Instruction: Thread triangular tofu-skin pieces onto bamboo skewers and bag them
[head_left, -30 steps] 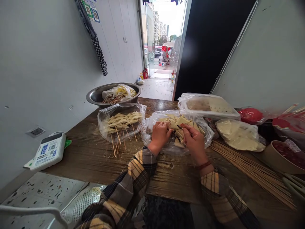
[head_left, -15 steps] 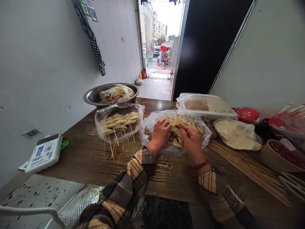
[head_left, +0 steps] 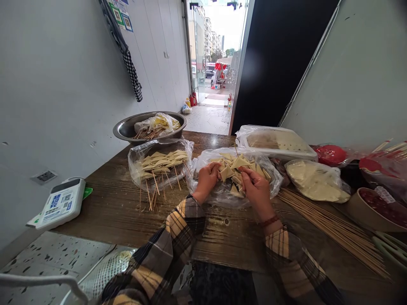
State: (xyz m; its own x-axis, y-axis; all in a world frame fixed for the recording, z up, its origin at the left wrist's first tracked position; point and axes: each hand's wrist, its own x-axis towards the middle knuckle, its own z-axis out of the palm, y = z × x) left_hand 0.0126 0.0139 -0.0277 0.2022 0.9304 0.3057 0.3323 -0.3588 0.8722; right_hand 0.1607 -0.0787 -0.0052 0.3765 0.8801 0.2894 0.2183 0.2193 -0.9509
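Observation:
A clear plastic bag (head_left: 206, 157) lies spread on the table under a heap of beige, triangular pieces that look like folded tofu skin (head_left: 240, 162). My left hand (head_left: 206, 183) is at the heap's left side, fingers curled and pinching one tofu skin piece (head_left: 226, 173). On the right side, my right hand (head_left: 257, 188) is closed, thumb against forefinger; what it pinches is too small to make out. One thin stick (head_left: 235, 149) pokes up from the back of the heap. To the left, another clear bag (head_left: 135, 163) holds skewered tofu skin (head_left: 163, 160), its sticks pointing toward me.
Loose bamboo skewers (head_left: 330, 231) lie at right, beside a bag of pale sheets (head_left: 314, 180) and a bowl of red stuff (head_left: 381, 207). Behind are a white tray (head_left: 280, 142) and a metal basin (head_left: 122, 130). A white device (head_left: 63, 203) sits at the left edge.
My left hand has gone from lying flat over the heap to curled fingers, drawn slightly left, uncovering the piece it pinches. The right hand has barely moved.

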